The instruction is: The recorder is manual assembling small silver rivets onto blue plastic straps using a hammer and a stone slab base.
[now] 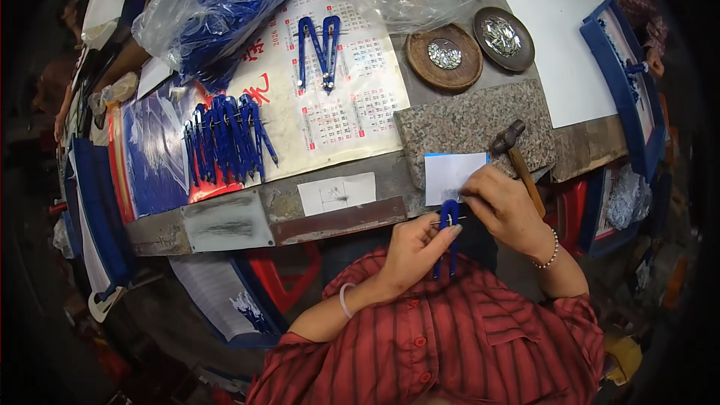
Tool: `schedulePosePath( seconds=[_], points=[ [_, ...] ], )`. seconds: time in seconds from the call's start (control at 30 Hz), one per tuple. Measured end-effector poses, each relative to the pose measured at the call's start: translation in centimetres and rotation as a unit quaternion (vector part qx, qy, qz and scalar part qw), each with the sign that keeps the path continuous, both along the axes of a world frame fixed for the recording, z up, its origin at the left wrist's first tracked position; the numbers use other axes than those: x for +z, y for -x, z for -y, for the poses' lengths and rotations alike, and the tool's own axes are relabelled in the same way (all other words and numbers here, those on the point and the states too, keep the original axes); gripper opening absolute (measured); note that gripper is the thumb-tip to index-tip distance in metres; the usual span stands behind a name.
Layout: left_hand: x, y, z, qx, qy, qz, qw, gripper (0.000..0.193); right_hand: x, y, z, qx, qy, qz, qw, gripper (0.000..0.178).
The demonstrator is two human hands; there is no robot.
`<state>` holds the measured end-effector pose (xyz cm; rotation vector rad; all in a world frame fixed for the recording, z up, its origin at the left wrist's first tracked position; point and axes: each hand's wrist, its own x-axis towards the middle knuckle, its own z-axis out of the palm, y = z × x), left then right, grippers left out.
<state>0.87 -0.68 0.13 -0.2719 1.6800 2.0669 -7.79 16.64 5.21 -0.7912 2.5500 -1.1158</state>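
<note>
Got a blue compass [450,205] just off the near edge of the worktop [592,151], pinched firmly between thumb and fingers of the left hand [411,255]. Can't see much of its middle behind that thumb. Harder to read the right hand [506,206]: fingers bunched nearly together beside the compass top, but can't tell whether gripping something tiny or just touching. Also covering the near right corner of a white card [450,176], itself blocking part of a stone slab [465,116]. Just right of that, a hammer [525,171], with its head on the slab. Farther off, two bowls [420,67] of shiny bits, too small to identify. Over left, a heap of compasses [225,139], too tangled to count, and beyond, a crinkled plastic bag [255,7] blurring its blue contents, cut off at the far edge.
</note>
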Motion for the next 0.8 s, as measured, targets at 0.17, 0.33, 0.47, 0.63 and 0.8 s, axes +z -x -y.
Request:
schedulePosePath(
  seconds=[0.17,0.33,0.47,0.63,0.8],
  points=[
    [0.6,0.3,1.1,0.076,-0.007,0.011,0.997,0.022,0.0,0.3,0.1,0.045,-0.02,0.009,0.999,0.017],
    [-0.6,0.1,1.4,0.028,0.024,0.026,0.999,0.015,-0.2,1.0,-0.3,0.067,-0.012,0.026,0.997,0.016],
    [-0.7,0.3,1.3,0.019,0.042,0.032,0.998,0.015,-0.4,1.5,-0.5,0.07,0.022,0.042,0.996,0.015],
    [-0.6,0.4,1.3,0.016,0.035,0.033,0.999,0.016,0.0,1.6,-0.8,0.063,0.024,0.05,0.996,0.015],
    [-0.3,0.5,1.1,0.028,0.014,0.045,0.999,0.017,0.6,1.2,-0.8,0.065,-0.019,0.011,0.998,0.018]
  ],
)
